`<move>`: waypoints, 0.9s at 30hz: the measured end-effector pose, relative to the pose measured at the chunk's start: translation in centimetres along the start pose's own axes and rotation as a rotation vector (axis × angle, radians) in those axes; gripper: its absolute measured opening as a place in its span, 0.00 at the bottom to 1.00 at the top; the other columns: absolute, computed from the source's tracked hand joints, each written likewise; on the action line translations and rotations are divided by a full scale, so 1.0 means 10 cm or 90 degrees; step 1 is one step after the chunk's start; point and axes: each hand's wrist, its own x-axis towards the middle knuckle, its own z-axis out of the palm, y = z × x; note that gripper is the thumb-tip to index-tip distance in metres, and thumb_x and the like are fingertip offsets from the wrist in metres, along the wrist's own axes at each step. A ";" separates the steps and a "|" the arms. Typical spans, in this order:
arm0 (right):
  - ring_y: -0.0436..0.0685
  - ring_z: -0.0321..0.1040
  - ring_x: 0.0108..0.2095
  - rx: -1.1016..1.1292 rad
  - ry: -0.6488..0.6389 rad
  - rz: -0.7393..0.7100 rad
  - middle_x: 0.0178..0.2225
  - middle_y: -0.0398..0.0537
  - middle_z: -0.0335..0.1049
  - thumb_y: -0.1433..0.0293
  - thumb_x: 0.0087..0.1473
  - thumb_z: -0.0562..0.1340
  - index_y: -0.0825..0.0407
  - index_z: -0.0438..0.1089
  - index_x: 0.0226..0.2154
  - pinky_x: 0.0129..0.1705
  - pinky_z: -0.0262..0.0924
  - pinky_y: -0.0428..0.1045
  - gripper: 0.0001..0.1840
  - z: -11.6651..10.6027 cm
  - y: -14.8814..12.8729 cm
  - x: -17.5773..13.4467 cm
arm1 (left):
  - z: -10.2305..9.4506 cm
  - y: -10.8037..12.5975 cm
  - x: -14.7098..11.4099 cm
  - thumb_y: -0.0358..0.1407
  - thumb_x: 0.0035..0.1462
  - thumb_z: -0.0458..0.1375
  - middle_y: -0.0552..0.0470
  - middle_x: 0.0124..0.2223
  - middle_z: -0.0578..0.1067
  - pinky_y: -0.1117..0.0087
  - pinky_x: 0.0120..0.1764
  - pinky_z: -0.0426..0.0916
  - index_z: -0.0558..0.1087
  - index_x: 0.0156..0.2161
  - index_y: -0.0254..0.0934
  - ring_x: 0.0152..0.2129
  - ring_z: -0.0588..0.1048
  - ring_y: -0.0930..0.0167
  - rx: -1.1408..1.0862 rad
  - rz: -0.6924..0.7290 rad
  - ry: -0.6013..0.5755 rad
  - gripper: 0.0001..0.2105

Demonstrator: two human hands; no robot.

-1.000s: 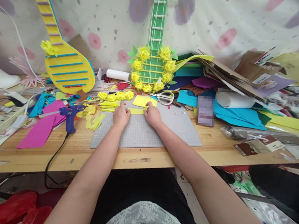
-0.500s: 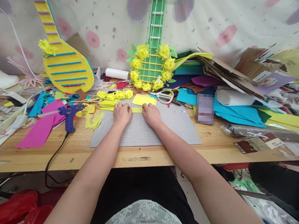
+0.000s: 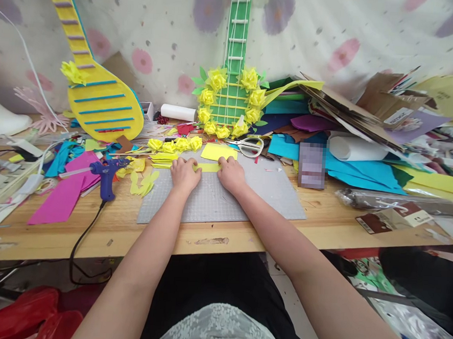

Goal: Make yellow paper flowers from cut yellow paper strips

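Observation:
A narrow yellow paper strip lies across the grey cutting mat, with both hands on it. My left hand has curled fingers closed on the strip's left part. My right hand grips the right end in the same way, fingertips hidden partly by the knuckles. Just behind the strip is a flat yellow paper sheet. To the left sits a stack of folded yellow paper, with a row of yellow paper flowers behind it. White-handled scissors rest behind my right hand.
A blue hot glue gun stands at left by pink sheets and yellow petal cut-outs. A green paper guitar and a yellow one lean at the back. Blue sheets and cardboard pile up at right.
Both hands stay on the yellow strip with only a slight shift; my left fingers look a little more spread. The whole view has moved slightly.

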 end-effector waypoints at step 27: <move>0.60 0.56 0.47 0.095 0.044 -0.067 0.46 0.53 0.62 0.72 0.51 0.51 0.52 0.57 0.51 0.44 0.55 0.51 0.22 -0.02 0.03 -0.07 | 0.03 -0.06 0.05 0.36 0.45 0.59 0.49 0.43 0.72 0.61 0.48 0.55 0.65 0.47 0.41 0.45 0.65 0.62 -0.115 0.100 -0.046 0.21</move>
